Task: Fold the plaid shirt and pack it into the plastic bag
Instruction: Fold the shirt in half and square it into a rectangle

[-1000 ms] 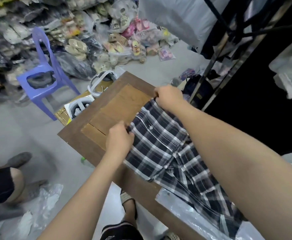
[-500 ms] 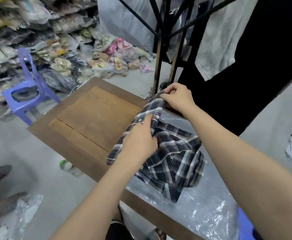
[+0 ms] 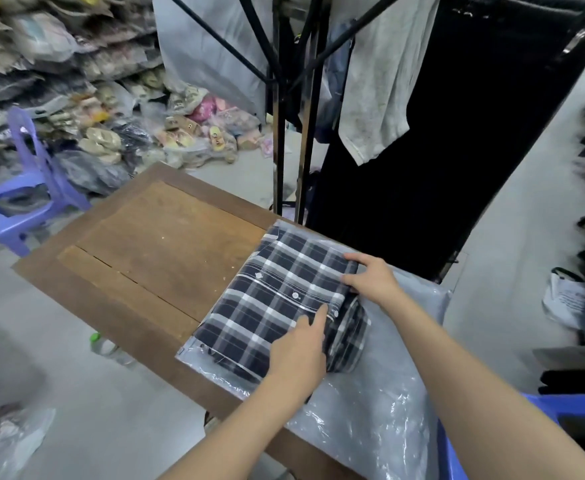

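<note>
The dark blue and white plaid shirt (image 3: 277,296) lies folded into a rectangle, button placket up, on the right half of the wooden table (image 3: 152,258). Under it spreads the clear plastic bag (image 3: 381,393), flat on the table and reaching toward the near right. My left hand (image 3: 301,348) rests on the shirt's near right part, with straight fingers pressing the cloth down. My right hand (image 3: 370,278) grips the shirt's right folded edge, thumb on top and fingers tucked at the side. A bunched part of the shirt shows beneath that edge.
A metal clothes rack (image 3: 284,140) with hanging garments stands right behind the table. A purple plastic chair (image 3: 24,206) and piles of bagged shoes (image 3: 117,133) fill the back left. A bottle (image 3: 105,346) lies on the floor by the table's near edge, and a blue crate (image 3: 526,431) sits at the near right.
The shirt went from spread and then bunched in both hands to a neat folded rectangle on the plastic bag. Both hands moved to its right edge. The view swung right.
</note>
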